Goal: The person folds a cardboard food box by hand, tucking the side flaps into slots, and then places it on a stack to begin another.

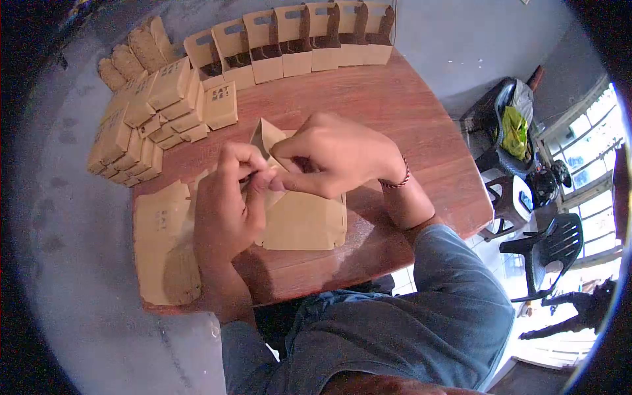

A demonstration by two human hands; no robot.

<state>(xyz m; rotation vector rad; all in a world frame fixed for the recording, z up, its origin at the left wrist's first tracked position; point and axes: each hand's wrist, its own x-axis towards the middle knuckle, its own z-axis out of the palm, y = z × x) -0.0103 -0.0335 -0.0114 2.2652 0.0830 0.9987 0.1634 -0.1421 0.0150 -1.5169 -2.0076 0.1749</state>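
Observation:
A brown cardboard piece (306,220) lies on the wooden table in front of me, with a raised flap standing at its upper left. Over its left part, my left hand (230,201) is closed, thumb and fingers pinched together. My right hand (336,158) comes in from the right, also closed, its fingertips meeting those of my left hand. What the fingertips grip is too small and hidden to name. Left of my left hand are flat brown cardboard sheets (161,230) with faint print.
A row of brown carriers with handle holes (293,39) stands along the table's far edge. Stacked printed boxes (174,85) fill the far left corner. To the right of the table (421,125) are a white stool (510,204) and a dark plastic chair (550,250).

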